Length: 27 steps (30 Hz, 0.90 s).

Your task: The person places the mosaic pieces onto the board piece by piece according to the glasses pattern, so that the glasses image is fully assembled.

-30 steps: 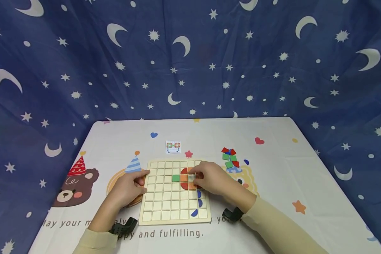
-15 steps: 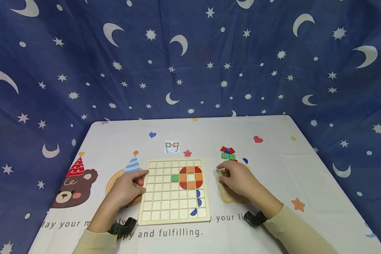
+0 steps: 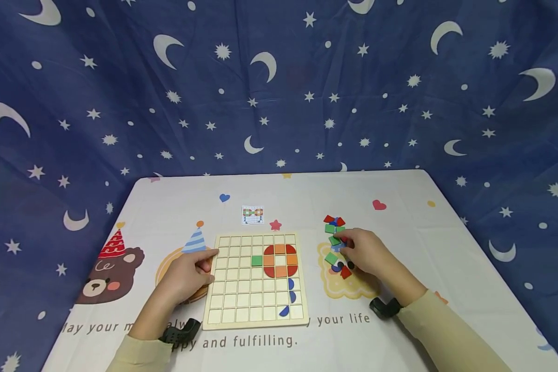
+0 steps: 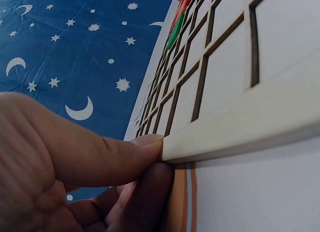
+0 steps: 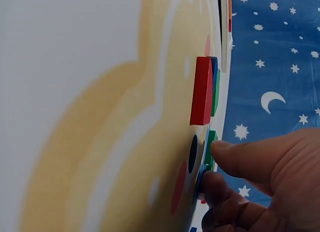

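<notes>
A pale wooden grid board (image 3: 234, 299) lies on the table. On it sit a green square tile (image 3: 257, 261), a ring of red and orange tiles (image 3: 269, 270) and several blue half-round tiles (image 3: 292, 296). My left hand (image 3: 188, 276) rests at the board's left edge, its thumb and index finger touching the rim, a little apart. To the board's right, my right hand (image 3: 366, 251) reaches into the loose tiles. Its thumb and index finger pinch a green square tile (image 3: 335, 241); in the right wrist view a fingertip partly covers that green tile (image 5: 211, 142).
A small pattern card (image 3: 253, 214) lies behind the board. Loose red tiles (image 3: 341, 221), another green tile (image 3: 331, 258) and a red tile (image 3: 346, 272) lie near my right hand. A blue curtain (image 3: 279, 103) with moons and stars hangs behind the table.
My right hand has left the ring of tiles on the board and moved right to the loose tiles. A red corner and orange tiles now show on the ring's right side. My left hand stays put.
</notes>
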Available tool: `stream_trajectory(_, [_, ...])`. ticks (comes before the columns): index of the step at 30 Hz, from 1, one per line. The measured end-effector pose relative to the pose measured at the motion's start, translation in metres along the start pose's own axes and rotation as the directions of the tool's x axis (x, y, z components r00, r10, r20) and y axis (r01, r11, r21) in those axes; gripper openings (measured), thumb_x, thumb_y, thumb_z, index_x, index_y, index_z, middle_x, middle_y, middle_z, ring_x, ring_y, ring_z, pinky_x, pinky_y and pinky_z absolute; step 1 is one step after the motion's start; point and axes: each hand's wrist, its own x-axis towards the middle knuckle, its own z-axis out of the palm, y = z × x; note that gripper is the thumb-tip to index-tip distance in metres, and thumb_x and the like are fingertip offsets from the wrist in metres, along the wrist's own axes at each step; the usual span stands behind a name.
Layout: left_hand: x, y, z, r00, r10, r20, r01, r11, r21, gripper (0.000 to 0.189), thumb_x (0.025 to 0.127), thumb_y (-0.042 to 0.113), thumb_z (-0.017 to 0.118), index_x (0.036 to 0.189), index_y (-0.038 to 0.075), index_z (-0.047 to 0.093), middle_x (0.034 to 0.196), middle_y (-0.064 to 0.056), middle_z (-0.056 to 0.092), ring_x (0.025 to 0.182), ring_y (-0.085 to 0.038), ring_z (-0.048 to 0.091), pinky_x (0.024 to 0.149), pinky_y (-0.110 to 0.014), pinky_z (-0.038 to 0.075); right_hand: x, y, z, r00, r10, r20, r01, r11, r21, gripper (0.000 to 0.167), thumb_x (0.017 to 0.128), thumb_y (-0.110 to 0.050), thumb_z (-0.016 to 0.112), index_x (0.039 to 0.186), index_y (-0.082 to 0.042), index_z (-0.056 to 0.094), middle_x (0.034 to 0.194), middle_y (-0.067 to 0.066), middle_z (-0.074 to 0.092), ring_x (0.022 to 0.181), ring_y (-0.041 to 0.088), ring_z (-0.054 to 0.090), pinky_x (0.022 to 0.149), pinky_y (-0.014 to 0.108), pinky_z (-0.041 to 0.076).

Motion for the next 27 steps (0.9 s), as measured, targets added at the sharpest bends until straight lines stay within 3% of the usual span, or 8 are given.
stream_trajectory(3, [0.0,0.0,0.0,1.0,0.0,-0.004,0.0,1.0,0.003,0.064,0.084,0.003,0.082,0.146,0.012,0.068,0.098,-0.005,0.064,0.079,-0.018,0.056,0.069,-0.028,0.045,0.004,-0.001,0.001,1.0,-0.003,0.003,0.003,1.0,0.005,0.046,0.099,-0.013,0.076,0.144,-0.016,0.069,0.093,0.008,0.06,0.074,0.021,0.057,0.052,0.029,0.053])
stream_trajectory(9, [0.0,-0.002,0.001,1.0,-0.003,-0.008,0.003,1.0,0.004,0.064,0.083,0.003,0.082,0.145,0.013,0.069,0.097,-0.005,0.064,0.078,-0.017,0.056,0.069,-0.027,0.045,0.009,-0.006,0.004,1.0,0.016,-0.004,-0.016,1.0,0.016,0.028,0.097,-0.011,0.078,0.124,-0.013,0.074,0.091,0.008,0.06,0.078,0.022,0.059,0.054,0.028,0.055])
stream_trajectory(14, [0.001,-0.002,0.001,1.0,0.007,-0.011,-0.006,1.0,0.01,0.064,0.083,0.003,0.082,0.145,0.013,0.069,0.097,-0.004,0.064,0.079,-0.017,0.056,0.07,-0.028,0.045,0.01,-0.007,0.005,1.0,0.0,-0.015,0.0,0.999,-0.044,0.027,0.094,-0.017,0.084,0.118,-0.012,0.074,0.092,0.006,0.061,0.084,0.021,0.06,0.061,0.026,0.056])
stream_trajectory(20, [0.0,-0.002,0.001,1.0,0.002,-0.01,-0.002,1.0,0.009,0.064,0.083,0.003,0.082,0.145,0.013,0.069,0.097,-0.004,0.065,0.078,-0.017,0.056,0.07,-0.027,0.044,0.012,-0.01,0.005,0.997,-0.073,-0.026,0.069,0.991,-0.118,0.027,0.09,-0.021,0.087,0.112,-0.011,0.075,0.093,0.004,0.062,0.086,0.019,0.059,0.07,0.028,0.058])
stream_trajectory(27, [0.001,-0.003,0.0,1.0,0.003,-0.012,-0.003,1.0,0.008,0.064,0.083,0.002,0.082,0.144,0.013,0.07,0.097,-0.004,0.065,0.079,-0.016,0.057,0.071,-0.027,0.045,0.012,-0.035,0.007,0.984,-0.176,-0.031,0.172,0.979,-0.11,0.023,0.088,-0.02,0.088,0.107,-0.015,0.076,0.095,-0.001,0.068,0.087,0.018,0.06,0.08,0.033,0.055])
